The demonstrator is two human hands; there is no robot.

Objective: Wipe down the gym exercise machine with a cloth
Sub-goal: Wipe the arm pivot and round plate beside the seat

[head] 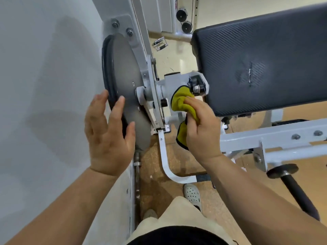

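The right hand (200, 128) grips a yellow cloth (182, 101) bunched against the machine's white pivot (169, 85) (beside the black pad (265, 64)), while the left hand (108, 133), fingers spread, rests on the grey disc (123, 75).

We gripped the yellow cloth (180, 101) in our right hand (201, 128), bunched against the machine's white pivot housing (169, 82) beside the black pad (265, 64). Our left hand (108, 133) lay flat-fingered on the grey cam wheel (123, 71).
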